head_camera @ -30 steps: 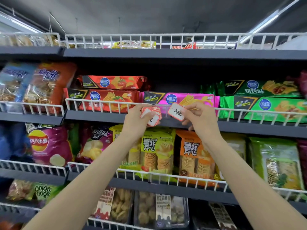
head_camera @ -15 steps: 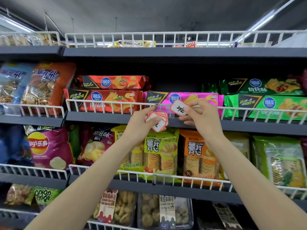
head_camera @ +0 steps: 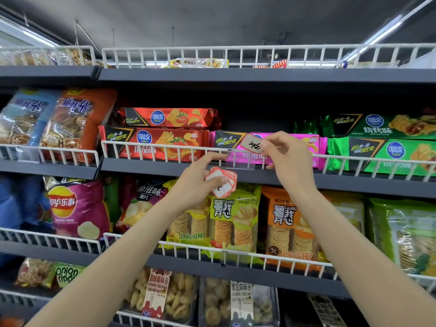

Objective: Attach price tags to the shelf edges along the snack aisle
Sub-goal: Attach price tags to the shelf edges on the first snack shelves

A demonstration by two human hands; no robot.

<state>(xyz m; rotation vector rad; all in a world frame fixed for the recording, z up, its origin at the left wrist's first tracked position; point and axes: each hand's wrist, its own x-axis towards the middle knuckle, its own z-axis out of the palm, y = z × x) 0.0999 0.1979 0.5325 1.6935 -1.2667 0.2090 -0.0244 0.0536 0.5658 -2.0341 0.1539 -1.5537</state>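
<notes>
My right hand (head_camera: 289,159) pinches a white price tag (head_camera: 253,144) with a red border and black handwriting, held at the white wire rail in front of the pink chip pack (head_camera: 271,140). A clear plastic tag holder (head_camera: 239,162) hangs on that rail just below the tag. My left hand (head_camera: 195,180) grips a small stack of similar red-bordered tags (head_camera: 223,181) below the dark grey shelf edge (head_camera: 146,166); its forefinger reaches up to the rail by the holder.
Red chip packs (head_camera: 162,142) and green chip packs (head_camera: 387,152) flank the pink one. Bags of crisps fill the shelf below behind another wire rail (head_camera: 193,250). A top shelf with a wire rail (head_camera: 236,53) runs overhead.
Both hands have risen slightly toward the wire rail. The single tag in my right hand now sits higher, at the rail's top wire, and my left forefinger stretches toward the clear holder.
</notes>
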